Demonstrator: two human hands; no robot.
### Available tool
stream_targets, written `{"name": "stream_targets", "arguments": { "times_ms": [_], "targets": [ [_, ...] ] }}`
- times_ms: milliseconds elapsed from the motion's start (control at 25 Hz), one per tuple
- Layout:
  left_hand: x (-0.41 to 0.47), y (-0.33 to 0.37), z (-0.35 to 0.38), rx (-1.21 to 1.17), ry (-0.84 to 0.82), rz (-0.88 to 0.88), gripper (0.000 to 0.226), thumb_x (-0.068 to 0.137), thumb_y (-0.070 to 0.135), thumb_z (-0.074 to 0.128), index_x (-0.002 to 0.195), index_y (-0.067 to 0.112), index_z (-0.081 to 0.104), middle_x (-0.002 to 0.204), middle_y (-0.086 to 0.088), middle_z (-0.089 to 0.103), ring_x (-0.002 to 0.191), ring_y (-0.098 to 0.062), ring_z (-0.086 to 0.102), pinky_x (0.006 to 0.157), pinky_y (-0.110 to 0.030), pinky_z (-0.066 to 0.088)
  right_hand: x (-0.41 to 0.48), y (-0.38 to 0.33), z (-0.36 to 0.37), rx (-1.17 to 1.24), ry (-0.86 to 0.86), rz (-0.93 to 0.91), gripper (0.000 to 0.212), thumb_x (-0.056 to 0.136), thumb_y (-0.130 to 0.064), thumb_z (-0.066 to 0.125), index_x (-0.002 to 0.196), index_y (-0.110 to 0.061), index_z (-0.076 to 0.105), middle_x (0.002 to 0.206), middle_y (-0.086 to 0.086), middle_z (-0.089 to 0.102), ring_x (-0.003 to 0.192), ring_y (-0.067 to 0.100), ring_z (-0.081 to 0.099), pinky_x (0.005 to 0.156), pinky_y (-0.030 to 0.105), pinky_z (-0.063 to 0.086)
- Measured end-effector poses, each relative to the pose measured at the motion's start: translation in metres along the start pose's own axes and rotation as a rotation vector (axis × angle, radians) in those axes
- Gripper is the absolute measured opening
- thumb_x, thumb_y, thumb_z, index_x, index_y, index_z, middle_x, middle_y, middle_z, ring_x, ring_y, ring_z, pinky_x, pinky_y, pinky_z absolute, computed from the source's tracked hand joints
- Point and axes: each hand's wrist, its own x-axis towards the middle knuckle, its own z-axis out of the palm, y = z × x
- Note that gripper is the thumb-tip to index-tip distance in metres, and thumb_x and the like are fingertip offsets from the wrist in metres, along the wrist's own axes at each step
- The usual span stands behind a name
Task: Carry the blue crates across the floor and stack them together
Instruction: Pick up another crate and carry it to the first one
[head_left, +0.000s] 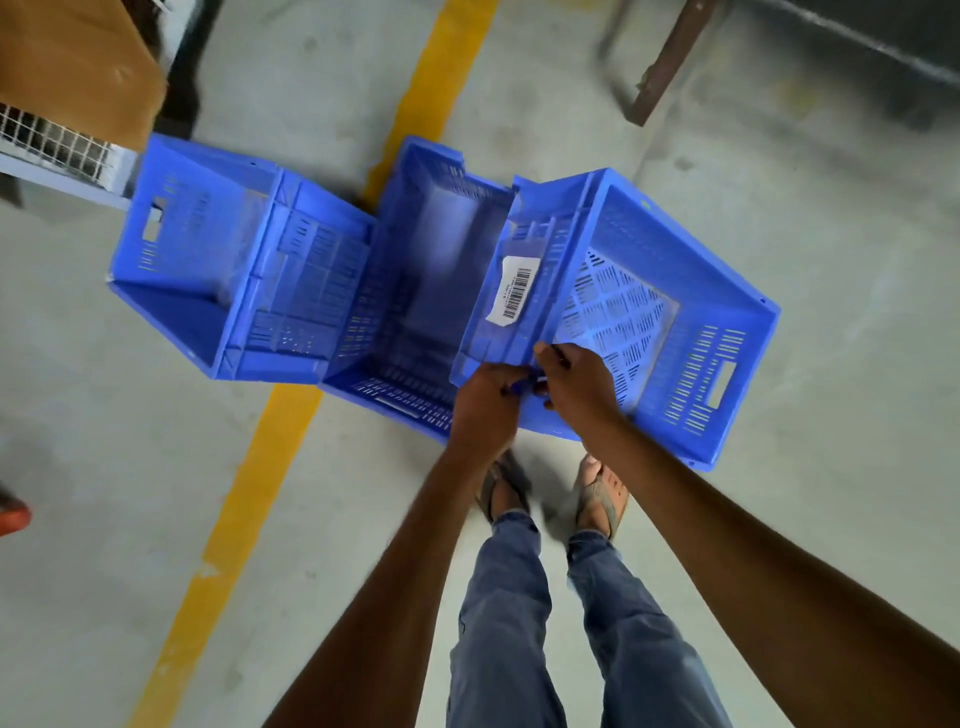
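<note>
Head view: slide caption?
Left hand and right hand grip the tilted right crate beside the middle crate and left crate.

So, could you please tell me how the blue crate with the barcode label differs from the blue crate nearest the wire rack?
1. The labelled crate is gripped at its near rim by the left hand and right hand. The far-left crate is untouched.
2. The labelled crate carries a white barcode sticker. None shows on the far-left crate.
3. The labelled crate overlaps the middle crate. The far-left crate sits beside it.
Both are blue and slotted, with handle cut-outs.
</note>
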Motion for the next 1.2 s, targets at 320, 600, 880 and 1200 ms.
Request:
{"name": "stream_targets", "arguments": {
  "times_ms": [320,600,880,1200],
  "targets": [
    [-0.011,0.058,0.035,-0.173,-0.136,-0.054,0.026,0.089,0.006,0.057,0.094,0.022,0.077,0.090,0.005,0.075,0.094,-0.018,0.072,0.089,-0.034,0.054,-0.041,0.031,-0.067,0.092,0.207,-0.100,0.038,0.102,-0.028,0.051,0.073,-0.003,0.048,0.067,0.014,0.059,0.062,0.033,0.066,0.058,0.053,0.057],
    [-0.001,0.153,0.065,-0.550,-0.123,-0.113,0.022,0.101,0.033,0.058,0.087,0.018,0.068,0.092,-0.001,0.069,0.092,-0.015,0.069,0.086,-0.033,0.055,-0.038,0.043,-0.125,0.311,0.215,-0.092,0.034,0.102,-0.021,0.051,0.070,-0.012,0.045,0.067,0.023,0.048,0.064,0.038,0.058,0.051,0.031,0.054],
    [0.043,0.212,0.076,-0.433,-0.410,-0.309,0.104,0.089,0.084,0.019,0.139,0.000,0.053,0.141,-0.016,0.058,0.130,-0.027,0.057,0.111,-0.038,0.044,-0.039,0.052,-0.131,0.366,0.212,-0.119,0.035,0.101,-0.024,0.054,0.075,-0.003,0.045,0.066,0.014,0.043,0.055,0.024,0.057,0.049,0.027,0.054],
    [0.017,0.232,0.130,0.335,-0.298,-0.011,0.062,0.088,0.072,0.052,0.103,0.012,0.063,0.122,-0.009,0.064,0.113,-0.028,0.060,0.088,-0.034,0.044,-0.042,0.043,-0.132,0.391,0.181,-0.113,0.025,0.097,-0.007,0.049,0.074,0.004,0.050,0.064,0.013,0.061,0.055,0.005,0.059,0.055,0.025,0.056]
  ]
}}
